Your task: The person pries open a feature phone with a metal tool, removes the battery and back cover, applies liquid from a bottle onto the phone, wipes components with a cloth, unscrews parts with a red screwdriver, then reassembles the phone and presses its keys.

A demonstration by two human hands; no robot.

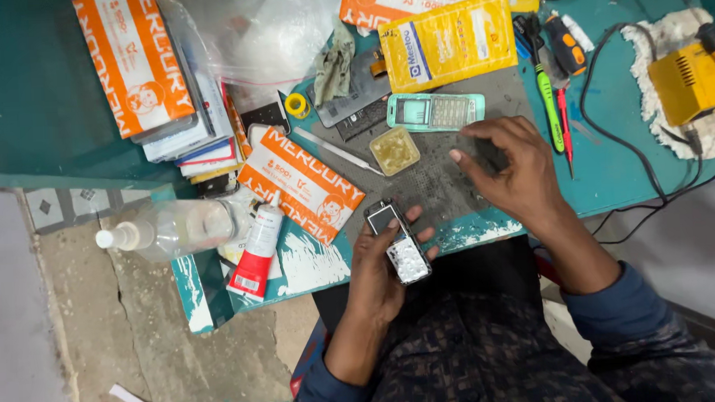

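Silver keypad phone (398,241) — long axis top-left to bottom-right, screen end away — pinched in left hand (381,272) grip

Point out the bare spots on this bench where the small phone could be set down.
Free: grey mat between the yellowish tray and right hand; teal top beside the screwdrivers. Crowded: boxes and bottles at left.
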